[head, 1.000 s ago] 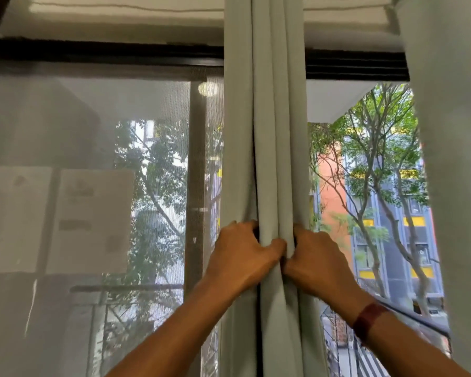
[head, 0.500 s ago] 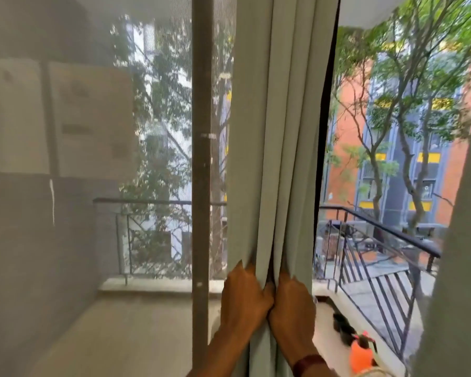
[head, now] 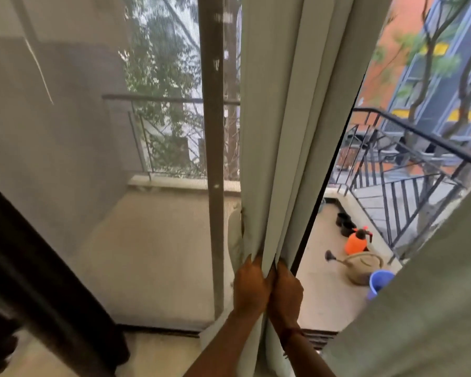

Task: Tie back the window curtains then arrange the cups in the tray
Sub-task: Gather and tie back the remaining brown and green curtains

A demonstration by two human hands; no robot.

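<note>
Both hands slid lower down curtain (head: 278,131); left hand (head: 252,288), right hand (head: 286,291) clenched around gathered folds. Risk: loosened grip lets folds spread.

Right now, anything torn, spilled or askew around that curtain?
Nothing stands out. Left hand and right hand grip the bunched curtain, which hangs intact. Outside, the watering can, orange sprayer and blue bucket stand upright.

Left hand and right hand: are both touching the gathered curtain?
Touching. The head view shows the left hand and right hand clenched around the curtain folds.
</note>
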